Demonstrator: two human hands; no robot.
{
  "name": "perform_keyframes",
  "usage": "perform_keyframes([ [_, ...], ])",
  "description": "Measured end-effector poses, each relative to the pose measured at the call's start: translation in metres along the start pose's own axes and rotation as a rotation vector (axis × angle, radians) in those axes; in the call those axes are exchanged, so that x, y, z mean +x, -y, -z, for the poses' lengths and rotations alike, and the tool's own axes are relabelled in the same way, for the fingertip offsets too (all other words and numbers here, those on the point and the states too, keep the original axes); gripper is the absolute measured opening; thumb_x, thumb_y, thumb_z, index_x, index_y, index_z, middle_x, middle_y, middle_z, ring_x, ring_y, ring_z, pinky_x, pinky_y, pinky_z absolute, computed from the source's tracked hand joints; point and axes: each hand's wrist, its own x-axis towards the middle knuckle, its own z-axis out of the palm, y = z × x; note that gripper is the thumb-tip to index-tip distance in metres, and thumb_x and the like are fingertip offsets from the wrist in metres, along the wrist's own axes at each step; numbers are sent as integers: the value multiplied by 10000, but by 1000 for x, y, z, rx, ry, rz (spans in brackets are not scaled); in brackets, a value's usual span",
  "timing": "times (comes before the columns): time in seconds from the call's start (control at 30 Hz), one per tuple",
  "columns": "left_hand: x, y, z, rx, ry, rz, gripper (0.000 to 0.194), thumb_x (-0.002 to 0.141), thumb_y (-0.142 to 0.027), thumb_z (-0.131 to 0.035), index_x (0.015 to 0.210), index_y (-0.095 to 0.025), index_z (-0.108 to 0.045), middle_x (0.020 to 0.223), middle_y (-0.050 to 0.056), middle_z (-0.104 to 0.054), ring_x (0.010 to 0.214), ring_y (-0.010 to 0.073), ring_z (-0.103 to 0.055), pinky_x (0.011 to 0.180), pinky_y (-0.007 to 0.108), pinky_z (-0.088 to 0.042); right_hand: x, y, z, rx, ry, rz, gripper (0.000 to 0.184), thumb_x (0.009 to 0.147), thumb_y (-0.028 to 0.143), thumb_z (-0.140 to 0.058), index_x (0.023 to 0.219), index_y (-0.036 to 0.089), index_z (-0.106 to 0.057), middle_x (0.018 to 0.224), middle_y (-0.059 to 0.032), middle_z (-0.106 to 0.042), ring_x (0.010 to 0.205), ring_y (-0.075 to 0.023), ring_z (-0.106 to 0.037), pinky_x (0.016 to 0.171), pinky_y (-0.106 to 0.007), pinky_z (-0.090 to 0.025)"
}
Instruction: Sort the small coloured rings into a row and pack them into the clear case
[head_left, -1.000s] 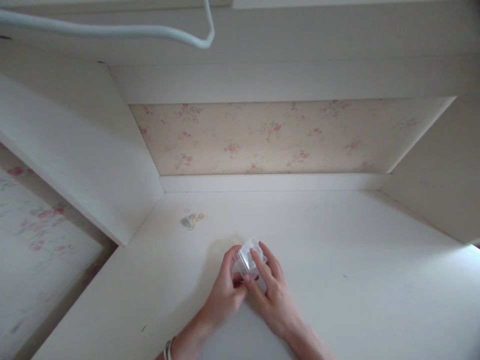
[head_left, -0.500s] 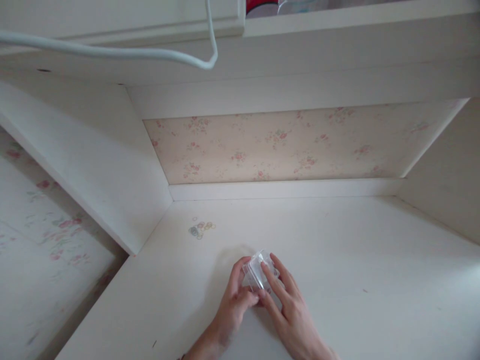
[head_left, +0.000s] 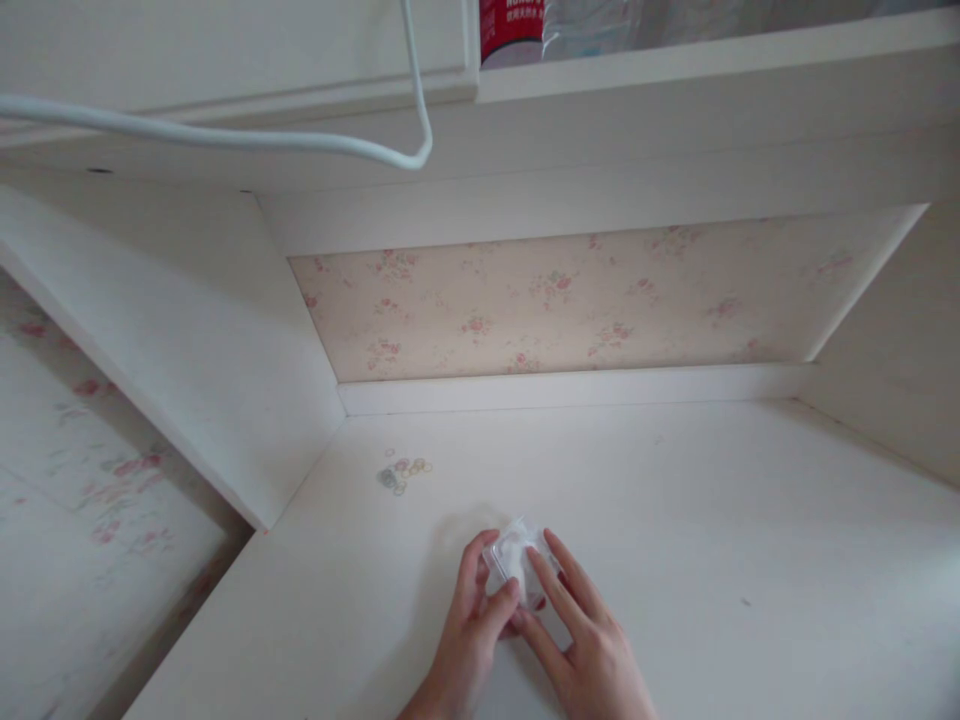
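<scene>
Between my two hands is a small clear plastic box (head_left: 517, 550), tilted, just over the white desk. My left hand (head_left: 476, 610) grips its left side, with the thumb on the near edge and fingers around the far left. My right hand (head_left: 581, 620) closes on the box from the right, its index finger lying across the top face and its thumb at the near edge. What the box contains cannot be made out. Farther back on the left, a loose pile of small rubber bands (head_left: 401, 472), grey, yellow and pink, lies on the desk.
White desk top (head_left: 675, 500) stretches around my hands, bounded by side panels and a flower-patterned wall (head_left: 555, 300). Overhead, a white cable (head_left: 300, 140) hangs before a shelf (head_left: 712, 70) holding a red-labelled item (head_left: 511, 25) and clear plastic packaging (head_left: 592, 25).
My view has tilted up, showing more of the shelf. My left thumb has moved up onto the box's near face. Both hands stay on the box.
</scene>
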Motion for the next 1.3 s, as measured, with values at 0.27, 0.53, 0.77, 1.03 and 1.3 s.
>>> perform_keyframes([
  [0.27, 1, -7, -2, 35, -83, 0, 590, 778, -442, -641, 1259, -265, -349, 1185, 107, -552, 906, 232, -625, 747, 355, -528, 8, -3, 5, 255, -70, -78, 393, 866, 432, -527, 1232, 296, -575, 1346, -50, -480, 1198, -241, -490, 974, -356, -459],
  [0.53, 0, -10, 0, 153, -58, 77, 659, 790, -513, -586, 1339, -271, -314, 1127, 101, -568, 903, 248, -627, 649, 335, -550, 22, -9, 9, 496, -14, -288, 410, 866, 463, -519, 1188, 225, -612, 1203, -88, -579, 1046, -216, -582, 882, -293, -495],
  [0.77, 7, -5, 4, 131, -30, 127, 684, 778, -530, -579, 1329, -263, -276, 1146, 105, -561, 824, 217, -645, 671, 322, -530, 25, -12, 8, 532, 60, -236, 366, 872, 454, -513, 1125, 232, -655, 1112, -92, -624, 989, -225, -596, 869, -328, -487],
  [1.03, 7, -8, -3, 177, -115, 139, 802, 613, -441, -767, 1273, -291, -337, 1154, 99, -579, 801, 195, -648, 702, 293, -504, 26, -13, 8, 588, 40, -239, 371, 834, 477, -558, 1095, 241, -676, 1123, -94, -630, 1022, -243, -591, 888, -356, -488],
  [1.3, 5, -10, 0, 214, -33, 156, 686, 710, -370, -693, 1281, -247, -333, 1103, 101, -593, 813, 220, -652, 726, 339, -515, 24, -17, 1, 640, 39, -362, 451, 822, 490, -568, 1190, 231, -612, 1019, -78, -629, 886, -214, -629, 752, -316, -531],
])
